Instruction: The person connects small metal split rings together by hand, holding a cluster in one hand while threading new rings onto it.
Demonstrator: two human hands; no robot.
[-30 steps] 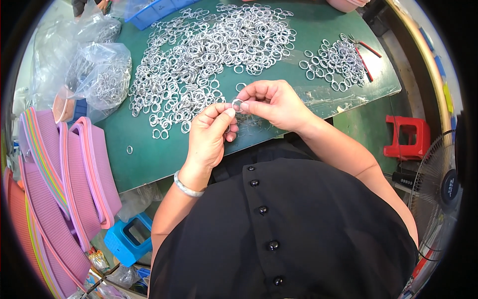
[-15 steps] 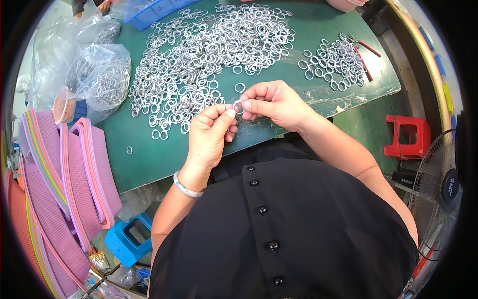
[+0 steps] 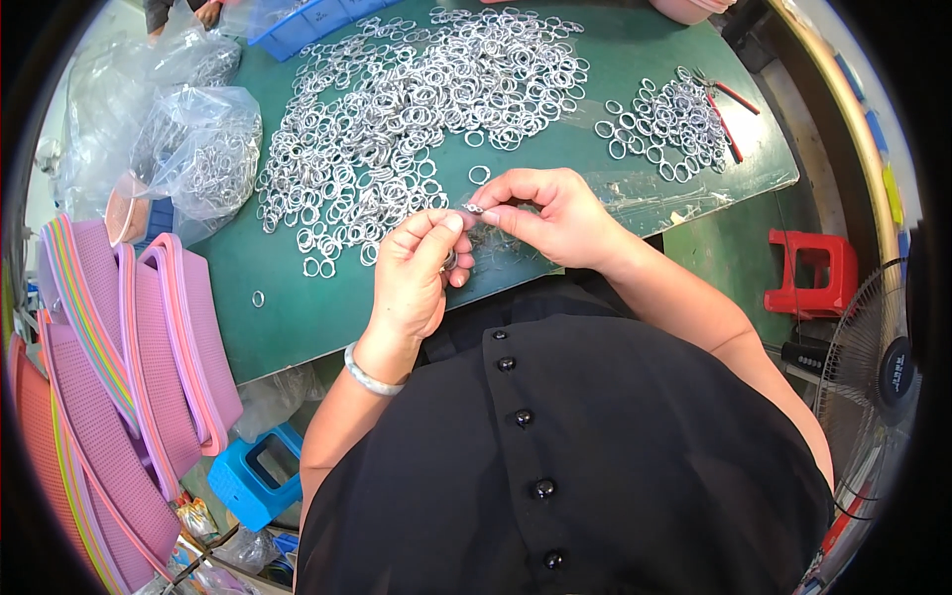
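My left hand (image 3: 412, 268) is closed, thumb pressed to the forefinger, with a silver metal ring (image 3: 451, 260) showing among its curled fingers. My right hand (image 3: 550, 216) pinches a small silver piece (image 3: 474, 208) between thumb and forefinger; it looks like a metal ring turned edge-on. That piece lies right at the left thumb's tip, so the two hands almost meet over the table's near edge. One loose ring (image 3: 479, 175) rests just beyond the fingers. A large heap of silver rings (image 3: 397, 109) spreads behind my hands.
A smaller ring pile (image 3: 674, 124) sits at the right beside red-handled pliers (image 3: 729, 119) on the green table (image 3: 297, 327). Plastic bags of rings (image 3: 203, 149), a blue bin (image 3: 317, 25) and pink baskets (image 3: 178, 347) stand left. A red stool (image 3: 813, 273) and fan (image 3: 873, 387) are right.
The ring between my fingertips faced the camera before; now the piece there looks narrow. My right fingers have shifted slightly, and a ring now shows lower in my left hand.
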